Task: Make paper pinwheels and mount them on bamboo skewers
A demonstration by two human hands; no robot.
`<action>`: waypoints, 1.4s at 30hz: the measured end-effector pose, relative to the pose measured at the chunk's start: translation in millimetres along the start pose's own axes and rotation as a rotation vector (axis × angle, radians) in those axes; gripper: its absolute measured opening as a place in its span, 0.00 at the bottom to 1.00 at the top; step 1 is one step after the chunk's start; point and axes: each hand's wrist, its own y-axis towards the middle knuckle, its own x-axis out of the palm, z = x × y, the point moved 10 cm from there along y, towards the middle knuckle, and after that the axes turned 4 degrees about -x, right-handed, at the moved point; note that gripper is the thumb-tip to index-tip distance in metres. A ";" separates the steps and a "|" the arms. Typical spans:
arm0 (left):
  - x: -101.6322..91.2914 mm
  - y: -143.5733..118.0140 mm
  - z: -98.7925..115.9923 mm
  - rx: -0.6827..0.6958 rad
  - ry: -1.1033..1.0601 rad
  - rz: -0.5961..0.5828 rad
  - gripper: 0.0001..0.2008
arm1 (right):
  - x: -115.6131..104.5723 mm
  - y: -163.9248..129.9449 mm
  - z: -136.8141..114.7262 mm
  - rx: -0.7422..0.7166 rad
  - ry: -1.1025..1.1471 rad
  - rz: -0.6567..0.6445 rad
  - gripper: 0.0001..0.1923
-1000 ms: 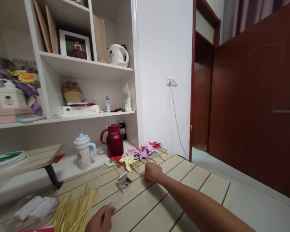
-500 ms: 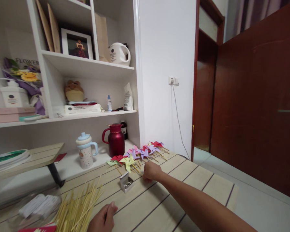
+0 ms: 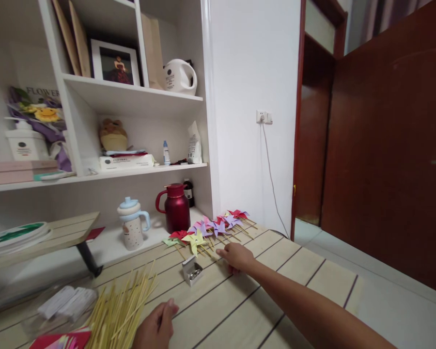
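Observation:
My right hand (image 3: 238,258) is low over the table, beside the stick ends of several paper pinwheels. Its index finger stretches out while the others curl underneath; nothing shows in it. A yellow pinwheel (image 3: 194,241) is the nearest one, its stick pointing toward this hand. Purple, pink, red and green pinwheels lie around it, such as a purple one (image 3: 218,228). At the bottom edge is my left hand (image 3: 155,324), thumb laid along curled fingers, with nothing visible in it. A small open box (image 3: 192,271) of shiny metal bits stands between the hands. Thin wooden sticks (image 3: 121,308) lie left of my left hand.
A clear plastic container (image 3: 31,317) with white packets and red paper (image 3: 61,340) lie at the lower left. A pale cup (image 3: 132,228) and a red jug (image 3: 177,211) stand behind the pinwheels. A small raised table (image 3: 69,225) is at left, below white shelves (image 3: 138,94).
My right hand has loosened from a fist, its index finger now stretched out, and has shifted slightly right. My left hand stays almost still. The view has turned a little.

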 end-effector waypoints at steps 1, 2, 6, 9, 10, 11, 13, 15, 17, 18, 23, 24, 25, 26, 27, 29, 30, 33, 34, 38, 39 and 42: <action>0.1 -0.3 1.0 0.009 0.011 0.004 0.24 | -6.7 -1.8 0.2 -0.017 0.016 0.053 0.15; 1.1 -0.8 1.9 0.017 0.027 -0.001 0.25 | -13.2 -4.2 -1.1 -0.042 0.035 0.107 0.14; 2.4 -4.2 5.3 0.041 0.106 0.007 0.25 | -24.3 -24.6 -30.3 -0.270 0.150 0.252 0.27; 5.2 -7.4 8.8 0.070 0.195 0.011 0.24 | -7.8 -50.7 -70.0 -0.482 0.266 0.203 0.24; 6.4 -8.7 10.5 0.084 0.231 0.011 0.23 | -0.1 -60.0 -83.9 -0.544 0.306 0.173 0.23; 7.3 -10.2 12.7 0.102 0.268 0.015 0.22 | 8.3 -68.4 -97.2 -0.598 0.345 0.138 0.22; 8.8 -13.8 18.4 0.146 0.344 0.027 0.19 | 23.7 -79.5 -119.0 -0.666 0.419 0.082 0.20; 9.2 -17.9 24.6 0.188 0.424 0.046 0.17 | 37.9 -81.1 -133.2 -0.679 0.495 0.040 0.18; 8.6 -21.6 29.7 0.218 0.505 0.070 0.18 | 51.9 -76.0 -140.0 -0.656 0.574 0.006 0.18; 7.9 -23.0 31.6 0.227 0.545 0.085 0.18 | 59.0 -72.8 -141.4 -0.639 0.612 -0.011 0.19; 8.9 -26.6 35.9 0.258 0.695 0.110 0.18 | 90.1 -71.4 -139.6 -0.623 0.741 -0.080 0.18; 10.1 -27.0 36.1 0.263 0.716 0.104 0.17 | 94.8 -73.1 -138.0 -0.624 0.760 -0.093 0.18; 11.3 -27.4 36.3 0.267 0.735 0.100 0.15 | 98.9 -74.7 -136.3 -0.623 0.777 -0.108 0.17; 12.3 -27.9 36.7 0.272 0.752 0.098 0.13 | 102.3 -75.8 -134.7 -0.620 0.793 -0.122 0.17; 13.5 -28.5 37.2 0.277 0.767 0.095 0.11 | 105.0 -76.4 -133.2 -0.616 0.807 -0.135 0.17; 15.8 -29.8 38.5 0.292 0.794 0.088 0.09 | 108.2 -76.4 -131.1 -0.607 0.826 -0.156 0.17; 17.0 -30.5 39.2 0.301 0.806 0.085 0.09 | 109.0 -76.1 -130.5 -0.603 0.832 -0.163 0.17; 18.6 -32.0 40.0 0.325 0.834 0.079 0.09 | 110.0 -76.3 -129.8 -0.591 0.844 -0.185 0.17; 18.4 -32.4 40.2 0.334 0.839 0.080 0.09 | 110.0 -77.2 -129.8 -0.588 0.847 -0.192 0.17; 14.4 -35.0 45.8 0.379 0.834 0.088 0.08 | 109.6 -84.7 -130.8 -0.591 0.859 -0.226 0.19; 12.9 -36.6 49.5 0.392 0.828 0.093 0.08 | 109.2 -87.1 -131.3 -0.597 0.861 -0.234 0.20; 7.5 -44.1 65.3 0.420 0.804 0.114 0.13 | 107.2 -93.5 -133.2 -0.619 0.860 -0.248 0.22</action>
